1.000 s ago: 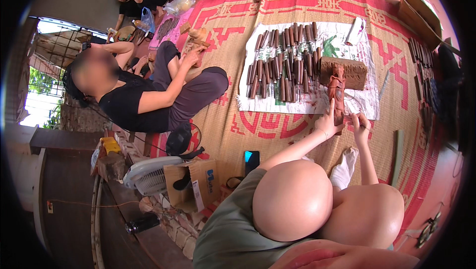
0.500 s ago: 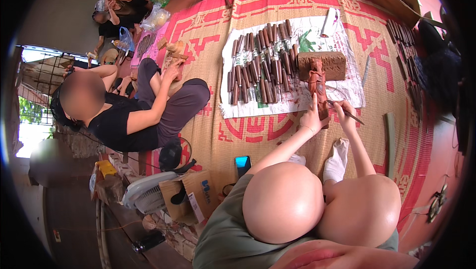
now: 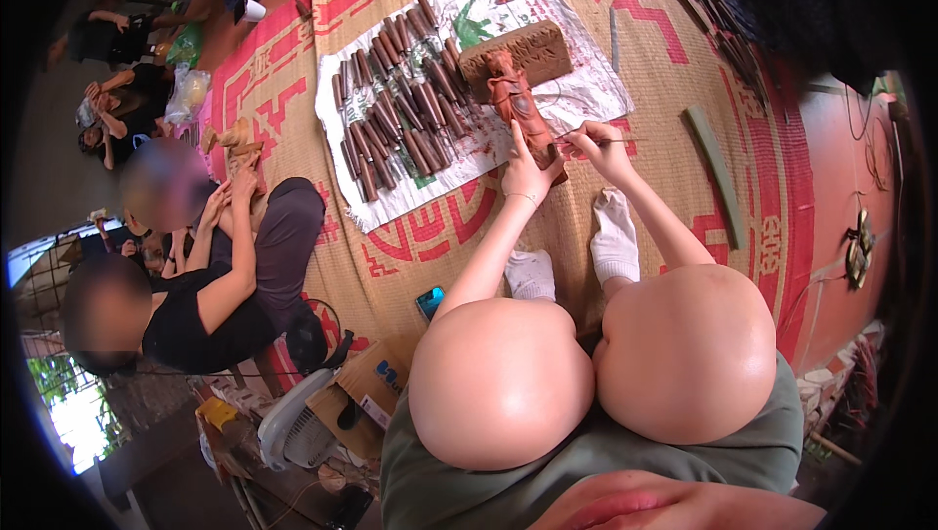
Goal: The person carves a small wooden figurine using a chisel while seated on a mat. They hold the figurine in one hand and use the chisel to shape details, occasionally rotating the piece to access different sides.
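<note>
1. Fingers of the left hand (image 3: 526, 170) lie spread along the lower flank of the wooden figure (image 3: 521, 105), palm pressed to it, steadying rather than pinching.
2. Thumb and forefinger of the right hand (image 3: 598, 146) are pressed together on a thin carving tool (image 3: 598, 141), which lies roughly level with its far end sticking out to the right of the hand; whether its near tip touches the figure cannot be told.
3. Reddish-brown and slender, the figure lies tilted on the floor covering, its upper end leaning against a brown wooden block (image 3: 520, 53) and its lower end between the two hands.
4. Block and figure rest on a sheet of printed paper (image 3: 586, 95), where rows of dark chisels (image 3: 396, 105) lie side by side to the left of the figure.
5. Paper lies on a woven mat (image 3: 674, 71) patterned in red and tan; the person's feet in white socks (image 3: 614, 242) sit on it just below the hands.
6. Beside the mat at left, another person (image 3: 210, 286) in a black top sits cross-legged, well apart from the figure.
</note>
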Motion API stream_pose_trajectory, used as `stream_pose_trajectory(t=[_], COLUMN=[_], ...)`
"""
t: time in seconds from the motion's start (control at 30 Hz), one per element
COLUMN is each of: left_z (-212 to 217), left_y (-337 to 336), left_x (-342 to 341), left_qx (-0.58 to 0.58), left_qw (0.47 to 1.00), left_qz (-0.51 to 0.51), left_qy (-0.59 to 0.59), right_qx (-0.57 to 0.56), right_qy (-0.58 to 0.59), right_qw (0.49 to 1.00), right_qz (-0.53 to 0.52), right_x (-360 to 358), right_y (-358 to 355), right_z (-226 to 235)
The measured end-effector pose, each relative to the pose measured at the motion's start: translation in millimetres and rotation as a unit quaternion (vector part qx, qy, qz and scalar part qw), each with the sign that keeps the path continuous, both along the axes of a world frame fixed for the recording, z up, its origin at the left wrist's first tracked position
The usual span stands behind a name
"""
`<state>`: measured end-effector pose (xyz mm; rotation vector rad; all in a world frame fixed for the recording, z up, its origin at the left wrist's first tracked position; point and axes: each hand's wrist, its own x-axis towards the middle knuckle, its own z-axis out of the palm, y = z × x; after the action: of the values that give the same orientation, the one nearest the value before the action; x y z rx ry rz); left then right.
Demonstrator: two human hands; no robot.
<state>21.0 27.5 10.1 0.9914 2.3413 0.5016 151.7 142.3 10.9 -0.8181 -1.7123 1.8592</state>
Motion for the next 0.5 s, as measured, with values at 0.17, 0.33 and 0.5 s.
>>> stream_pose_trajectory(t=[0.17, 0.33, 0.5], left_z=[-10.0, -7.5, -4.3], left_y=[-0.8, -1.5, -1.6], left_x=[2.7, -0.5, -2.7], left_qx=[0.043, 0.054, 0.040], left_qw=[0.998, 0.998, 0.999], left_qz=[-0.011, -0.013, -0.009], left_qy=[0.038, 0.020, -0.001], right_qx=[0.119, 0.084, 0.087], right_qy=[-0.036, 0.010, 0.033], right_qw=[0.991, 0.996, 0.994], right_qz=[-0.045, -0.030, -0.063], right_x=[-15.0, -11.2, -25.4], right_y=[2.1, -4.3, -2.9], right_z=[23.1, -11.5, 10.7])
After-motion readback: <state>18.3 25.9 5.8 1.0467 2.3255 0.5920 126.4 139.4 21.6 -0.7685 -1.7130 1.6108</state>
